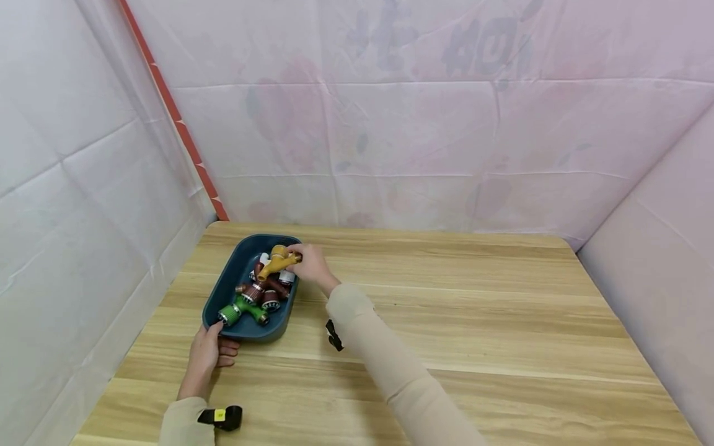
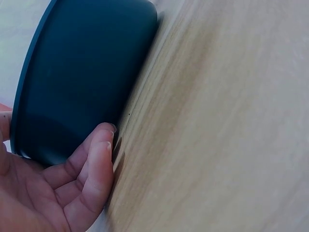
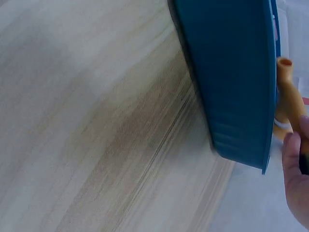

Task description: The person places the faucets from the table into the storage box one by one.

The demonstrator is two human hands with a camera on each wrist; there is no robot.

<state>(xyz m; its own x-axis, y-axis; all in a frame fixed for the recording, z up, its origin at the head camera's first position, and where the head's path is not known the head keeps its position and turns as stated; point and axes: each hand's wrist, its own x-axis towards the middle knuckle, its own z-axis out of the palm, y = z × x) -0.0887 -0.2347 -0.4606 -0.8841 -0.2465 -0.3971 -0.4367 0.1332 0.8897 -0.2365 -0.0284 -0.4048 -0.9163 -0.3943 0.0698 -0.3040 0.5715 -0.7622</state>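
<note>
A dark blue plastic bin (image 1: 266, 333) stands on the table's left side with several Y-shaped pipe fittings in it. My right hand (image 1: 313, 265) pinches a yellow Y-shaped fitting (image 1: 273, 266) over the bin's far right part; in the right wrist view this yellow fitting (image 3: 289, 96) shows above the rim. At the near left corner my left hand (image 1: 204, 354) holds the bin, thumb at the rim and fingers against the outer wall, as the left wrist view shows. Inside lie a green fitting (image 1: 243, 308) and maroon fittings (image 1: 253, 292), some with ribbed caps. Some pieces are partly hidden.
The wood-grain table (image 1: 474, 310) extends to the right of the bin. White sheeting (image 1: 413, 136) hangs behind and at both sides, with a red strip (image 1: 173, 111) at the back left. Each wrist wears a black strap, such as the left strap (image 1: 227, 418).
</note>
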